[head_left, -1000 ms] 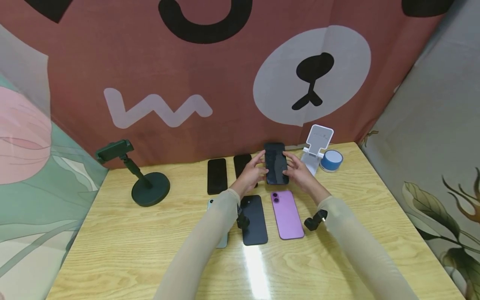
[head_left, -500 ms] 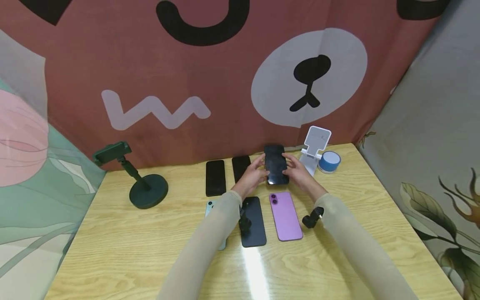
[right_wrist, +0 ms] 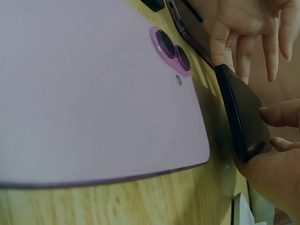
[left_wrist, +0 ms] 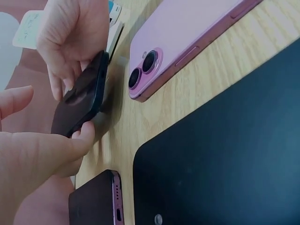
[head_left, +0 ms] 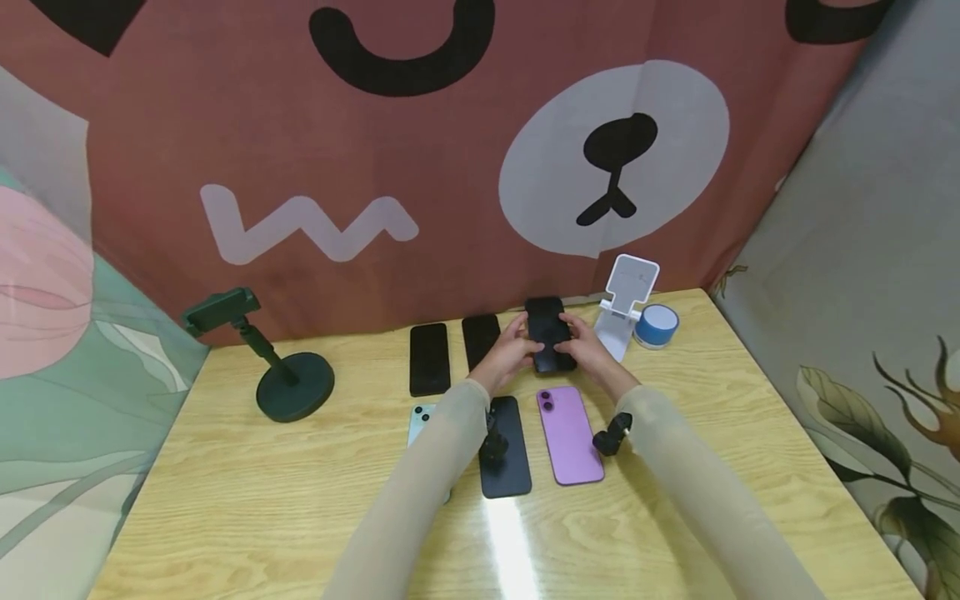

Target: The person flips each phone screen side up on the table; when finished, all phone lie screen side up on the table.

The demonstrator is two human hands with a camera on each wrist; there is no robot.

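Note:
Both hands hold a black smartphone [head_left: 547, 335] by its sides, screen up, near the back of the table. My left hand [head_left: 510, 354] grips its left edge, and the right hand [head_left: 588, 348] grips its right edge with the thumb over the screen. In the left wrist view the phone [left_wrist: 82, 98] is tilted, with a shadow beside it on the wood; whether its lower end touches the table I cannot tell. Close in front lies a purple phone [head_left: 570, 437], camera side up. A dark phone [head_left: 506, 458] lies under the left wrist, and a light-blue phone [head_left: 422, 417] is partly hidden by the left sleeve.
Two black phones, one [head_left: 429, 360] farther left and one [head_left: 478, 335] beside my left hand, lie in the back row. A white folding phone stand [head_left: 626, 300] and a blue-and-white round object [head_left: 657, 323] are at right. A dark green stand [head_left: 296, 385] stands at left.
The held phone has come slightly lower and nearer. The right hand has shifted a little left, its thumb now farther over the screen. The other phones stay put.

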